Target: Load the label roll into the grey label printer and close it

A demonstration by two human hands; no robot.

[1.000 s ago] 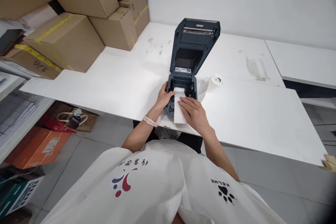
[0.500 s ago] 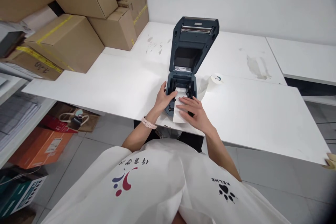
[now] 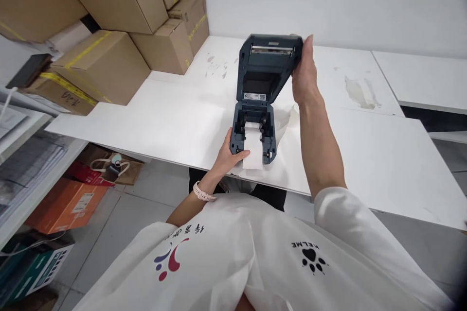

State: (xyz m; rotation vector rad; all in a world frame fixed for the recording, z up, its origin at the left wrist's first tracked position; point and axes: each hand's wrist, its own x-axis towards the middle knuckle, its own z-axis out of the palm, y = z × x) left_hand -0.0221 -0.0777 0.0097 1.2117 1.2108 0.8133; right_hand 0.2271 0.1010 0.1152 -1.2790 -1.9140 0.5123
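A dark blue label printer [image 3: 270, 143] stands on the white table with its lid [image 3: 264, 65] raised. A white label strip [image 3: 254, 155] runs out of its bay and over the front edge. My left hand [image 3: 226, 156] grips the printer's front left corner, the thumb resting on the strip. Up at the lid's right edge, my right hand [image 3: 305, 75] is closed around the side, its fingers partly hidden behind. To the right of the printer lies a loose piece of pale paper [image 3: 288, 124], partly covered by my right arm.
Cardboard boxes [image 3: 98, 63] are stacked at the back left of the white table [image 3: 175, 121]. A white wall [image 3: 328, 0] rises behind it. Below on the left are a shelf [image 3: 47, 170] and an orange box [image 3: 62, 204] on the floor.
My right hand has left the label strip and moved up to the lid's right edge. My left hand has slid down to the printer's front left corner.
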